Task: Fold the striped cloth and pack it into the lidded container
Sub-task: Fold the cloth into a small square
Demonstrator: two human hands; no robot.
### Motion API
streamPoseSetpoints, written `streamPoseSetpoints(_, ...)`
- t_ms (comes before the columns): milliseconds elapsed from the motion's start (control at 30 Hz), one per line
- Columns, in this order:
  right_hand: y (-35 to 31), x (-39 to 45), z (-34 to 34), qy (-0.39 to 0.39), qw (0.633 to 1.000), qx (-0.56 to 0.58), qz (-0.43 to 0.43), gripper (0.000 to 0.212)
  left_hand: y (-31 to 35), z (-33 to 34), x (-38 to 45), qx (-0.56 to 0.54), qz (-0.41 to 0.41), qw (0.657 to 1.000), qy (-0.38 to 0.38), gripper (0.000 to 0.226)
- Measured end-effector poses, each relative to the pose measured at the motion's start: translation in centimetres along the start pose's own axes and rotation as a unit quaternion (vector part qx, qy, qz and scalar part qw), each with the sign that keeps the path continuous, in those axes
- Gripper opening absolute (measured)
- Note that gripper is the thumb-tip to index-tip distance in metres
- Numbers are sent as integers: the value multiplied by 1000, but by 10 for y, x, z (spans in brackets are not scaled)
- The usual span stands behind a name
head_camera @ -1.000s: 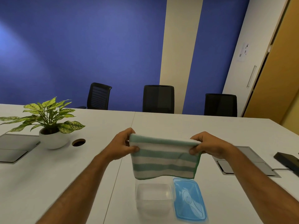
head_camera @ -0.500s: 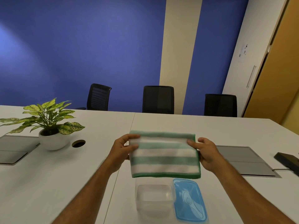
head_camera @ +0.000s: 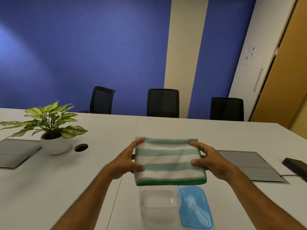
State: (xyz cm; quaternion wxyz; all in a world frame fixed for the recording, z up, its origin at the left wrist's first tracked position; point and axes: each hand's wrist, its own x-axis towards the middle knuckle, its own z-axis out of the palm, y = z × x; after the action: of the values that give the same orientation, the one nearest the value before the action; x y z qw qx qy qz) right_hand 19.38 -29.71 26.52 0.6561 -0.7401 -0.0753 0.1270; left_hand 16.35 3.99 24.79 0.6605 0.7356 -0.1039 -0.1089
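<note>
Left hand: the left hand [head_camera: 127, 161] reaches in from the lower left, forearm angled up toward the middle of the view; it takes the left edge of the striped cloth [head_camera: 169, 161], thumb on top near the near-left part, fingers [head_camera: 138, 142] curled over the far-left corner.
Right hand: the right hand [head_camera: 210, 161] mirrors it from the lower right, thumb lying on the top face, one finger hooked over the far-right corner, the rest under the cloth and out of sight.
Grip: both hands are clamped on the cloth, one at each short end.
Cloth, state: folded into a flat, thick rectangle, green and white bands, a darger green hem along the near edge.
Cloth, axis: the long side runs left to right between the hands; the stripes run the same way; the top face tilts slightly toward the viewer.
Cloth, place: held up off the white surface [head_camera: 66, 188], just beyond and above the container [head_camera: 158, 205].
Container: clear, open, standing on the surface near the bottom edge of the view.
Lid: the blue lid [head_camera: 195, 207] lies flat just beside the container on its right, touching or nearly so; I cannot tell which.
Surroundings: a potted plant [head_camera: 49, 128] stands well apart to the left.
</note>
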Motion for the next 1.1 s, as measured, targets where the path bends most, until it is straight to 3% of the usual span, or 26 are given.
streamPoseSetpoints(133, 7, -4, -5, -32, 999, -7, 18, 89, 0, -1, -1, 23, -14, 1000, -14, 101)
streamPoseSetpoints(433, 8, -14, -6, -62, 997, -27, 32, 103, -5, -1, 5, 70, -33, 997, -10, 103)
streamPoseSetpoints(667, 4, -11, -4, -66, 997, 34, 6, 89, -13, 12, 10, 30, 25, 997, 64, 100)
streamPoseSetpoints(833, 9, -11, -6, -54, 997, 58, 7, 84, -18, 9, 11, 3, 37, 996, 76, 99)
streamPoseSetpoints(1100, -11, -16, 12, -77, 988, 113, -75, 87, -32, 19, 18, 73, 34, 990, 117, 99)
